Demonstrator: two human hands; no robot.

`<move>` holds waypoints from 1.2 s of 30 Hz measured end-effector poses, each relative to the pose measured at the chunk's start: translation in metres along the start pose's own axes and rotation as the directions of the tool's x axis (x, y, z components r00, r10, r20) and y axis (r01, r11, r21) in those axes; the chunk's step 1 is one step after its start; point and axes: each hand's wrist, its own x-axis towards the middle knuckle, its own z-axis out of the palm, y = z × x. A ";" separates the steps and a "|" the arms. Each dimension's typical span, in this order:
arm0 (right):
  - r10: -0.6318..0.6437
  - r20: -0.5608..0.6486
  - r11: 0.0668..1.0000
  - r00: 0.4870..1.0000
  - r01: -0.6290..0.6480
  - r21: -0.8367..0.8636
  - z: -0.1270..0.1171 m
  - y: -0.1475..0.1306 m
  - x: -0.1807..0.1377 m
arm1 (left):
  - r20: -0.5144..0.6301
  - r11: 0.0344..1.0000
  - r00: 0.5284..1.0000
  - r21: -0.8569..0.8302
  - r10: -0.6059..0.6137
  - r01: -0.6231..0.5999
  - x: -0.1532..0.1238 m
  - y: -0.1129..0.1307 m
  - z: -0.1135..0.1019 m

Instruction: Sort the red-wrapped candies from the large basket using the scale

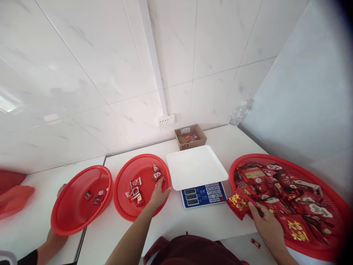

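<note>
At lower right, the right hand (266, 221) is clamped on a red bag (237, 203), by the rim of a heaped basket (311, 252). Left of centre, the left hand (157, 195) dips into the middle basket (145, 173), fingertips at some sweets (156, 173); whether it grips any, I cannot tell. The scale (197, 169) stands between.

Scale (197, 175), carton (193, 142) and red baskets (145, 170) suggest a packing room.
</note>
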 end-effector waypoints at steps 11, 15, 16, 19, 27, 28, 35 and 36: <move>0.028 -0.076 0.983 0.997 -0.014 0.182 -0.015 -0.031 -0.017 | 0.050 0.993 0.991 -0.005 0.120 -0.120 -0.009 0.011 -0.020; -0.036 0.069 0.870 0.997 -0.002 0.493 -0.015 -0.085 -0.040 | 0.088 0.957 0.968 -0.194 0.234 -0.214 -0.029 0.047 0.008; -0.074 0.136 0.818 0.988 -0.018 0.575 -0.012 -0.099 -0.045 | 0.193 0.938 0.954 -0.303 0.231 -0.166 -0.037 0.058 0.018; -0.189 0.312 0.684 0.931 -0.103 0.722 -0.003 -0.131 -0.058 | 0.450 0.818 0.866 -0.568 0.217 0.091 -0.055 0.085 0.043; -0.194 0.543 0.640 0.817 -0.314 0.701 0.009 -0.123 -0.066 | 0.484 0.748 0.870 -0.612 0.097 0.258 -0.057 0.085 0.059; -0.188 0.545 0.634 0.817 -0.323 0.702 0.009 -0.121 -0.066 | 0.493 0.736 0.866 -0.615 0.082 0.281 -0.057 0.084 0.059; -0.139 0.601 0.545 0.787 -0.446 0.710 -0.001 -0.111 -0.062 | 0.596 0.642 0.798 -0.647 0.088 0.412 -0.052 0.088 0.060; -0.131 0.604 0.528 0.786 -0.460 0.714 -0.003 -0.110 -0.062 | 0.595 0.642 0.801 -0.639 0.064 0.423 -0.051 0.087 0.060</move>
